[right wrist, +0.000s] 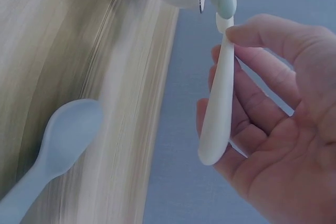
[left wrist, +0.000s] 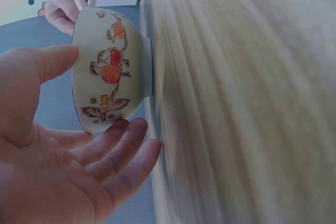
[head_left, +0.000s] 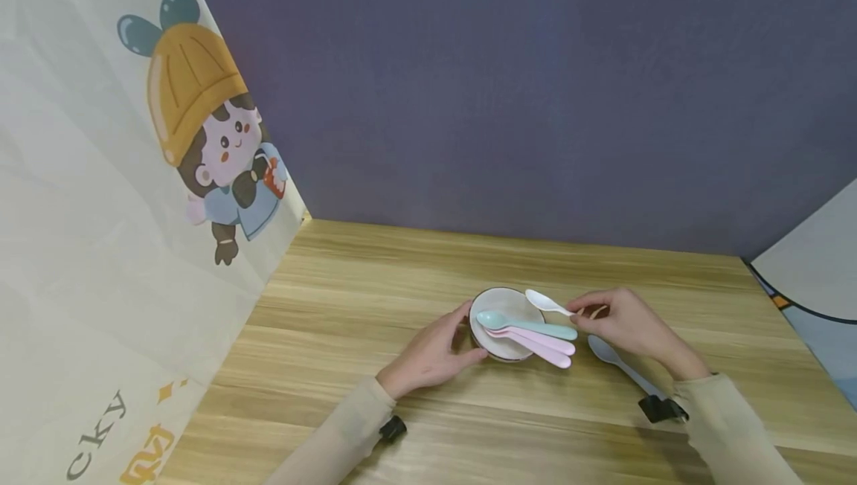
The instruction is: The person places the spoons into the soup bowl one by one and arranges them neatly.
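My left hand (head_left: 428,355) holds a small white bowl (head_left: 502,299) at its left side, thumb and fingertips against the wall. In the left wrist view the bowl (left wrist: 113,72) has a painted branch with red and orange fruit outside. A mint spoon (head_left: 542,330) and two pink spoons (head_left: 552,356) lean in it, handles jutting out to the right. Over the bowl's right rim, my right hand (head_left: 632,325) pinches a white spoon (head_left: 545,301) by its handle, its head pointing left. The right wrist view shows thumb and fingers on the white handle (right wrist: 218,103).
A grey-blue spoon (head_left: 623,367) lies on the wooden table (head_left: 375,277), partly under the right wrist. A dark wall panel (head_left: 509,98) stands along the table's back edge, and a white sheet with a cartoon figure (head_left: 214,150) borders the left side.
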A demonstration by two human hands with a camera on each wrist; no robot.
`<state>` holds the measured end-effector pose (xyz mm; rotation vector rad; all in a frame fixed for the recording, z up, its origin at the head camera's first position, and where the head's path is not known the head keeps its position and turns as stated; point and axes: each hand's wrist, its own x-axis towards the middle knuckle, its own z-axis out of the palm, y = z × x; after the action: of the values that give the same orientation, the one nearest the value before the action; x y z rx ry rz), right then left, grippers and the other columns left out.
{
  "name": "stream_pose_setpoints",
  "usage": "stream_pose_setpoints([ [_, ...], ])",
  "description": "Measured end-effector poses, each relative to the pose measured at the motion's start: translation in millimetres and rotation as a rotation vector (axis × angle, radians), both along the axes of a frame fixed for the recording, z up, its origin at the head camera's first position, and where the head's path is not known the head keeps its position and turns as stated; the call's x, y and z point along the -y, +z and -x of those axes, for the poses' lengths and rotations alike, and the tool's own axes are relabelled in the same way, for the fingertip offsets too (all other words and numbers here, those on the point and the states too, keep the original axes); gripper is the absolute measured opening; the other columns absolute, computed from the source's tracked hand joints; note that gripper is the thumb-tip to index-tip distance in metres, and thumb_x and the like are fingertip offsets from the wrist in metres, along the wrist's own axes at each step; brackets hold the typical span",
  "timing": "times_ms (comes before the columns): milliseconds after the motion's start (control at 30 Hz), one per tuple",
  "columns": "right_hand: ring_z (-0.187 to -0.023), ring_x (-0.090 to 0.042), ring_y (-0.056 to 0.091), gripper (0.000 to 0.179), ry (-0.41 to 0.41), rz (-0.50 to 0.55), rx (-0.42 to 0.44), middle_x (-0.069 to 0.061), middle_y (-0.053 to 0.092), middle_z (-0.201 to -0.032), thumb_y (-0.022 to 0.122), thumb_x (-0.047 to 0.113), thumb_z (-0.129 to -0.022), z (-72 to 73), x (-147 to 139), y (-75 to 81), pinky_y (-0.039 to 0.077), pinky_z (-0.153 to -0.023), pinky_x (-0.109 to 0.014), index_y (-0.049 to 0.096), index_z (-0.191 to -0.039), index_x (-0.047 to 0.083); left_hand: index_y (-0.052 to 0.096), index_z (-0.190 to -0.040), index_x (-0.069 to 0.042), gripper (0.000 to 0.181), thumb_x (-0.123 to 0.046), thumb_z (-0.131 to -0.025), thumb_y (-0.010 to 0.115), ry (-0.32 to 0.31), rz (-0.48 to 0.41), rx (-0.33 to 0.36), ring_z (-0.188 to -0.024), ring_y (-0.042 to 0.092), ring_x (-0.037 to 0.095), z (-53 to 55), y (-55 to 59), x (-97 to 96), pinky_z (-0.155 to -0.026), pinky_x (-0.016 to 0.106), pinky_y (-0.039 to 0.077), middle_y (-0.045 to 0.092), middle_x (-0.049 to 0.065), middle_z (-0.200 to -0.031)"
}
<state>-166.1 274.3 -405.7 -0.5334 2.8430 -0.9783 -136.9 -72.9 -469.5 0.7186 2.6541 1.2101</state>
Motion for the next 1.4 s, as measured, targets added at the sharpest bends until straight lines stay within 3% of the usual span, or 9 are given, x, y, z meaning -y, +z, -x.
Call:
stream_pose_setpoints([
  [733, -0.084, -0.012, 0.068, 0.019, 0.041, 0.019, 0.052, 0.001, 0.078, -0.095, 0.079, 0.018, -0.096, 5.8, 12.6, 2.5, 0.058, -0.068, -0.024, 0.083, -0.113, 0.012, 0.031, -0.169, -0.027, 0.082, -0.047, -0.101, 0.071, -0.017, 0.001, -0.01, -0.133, 0.062, 0.022, -0.3, -1.1, -1.5, -0.111, 0.044, 0.054, 0.062, 0.0, -0.15],
  [1400, -0.081, -0.015, 0.068, 0.018, 0.096, -0.001, 0.058, 0.003, 0.078, -0.092, 0.079, 0.015, -0.094, 15.7, 30.6, 3.2, 0.056, -0.068, -0.024, 0.084, -0.111, 0.012, 0.028, -0.17, -0.023, 0.086, -0.049, -0.1, 0.071, -0.003, 0.01, -0.006, -0.132, 0.063, 0.025, 0.7, 2.1, -0.5, -0.113, 0.047, 0.053, 0.059, 0.002, -0.154],
])
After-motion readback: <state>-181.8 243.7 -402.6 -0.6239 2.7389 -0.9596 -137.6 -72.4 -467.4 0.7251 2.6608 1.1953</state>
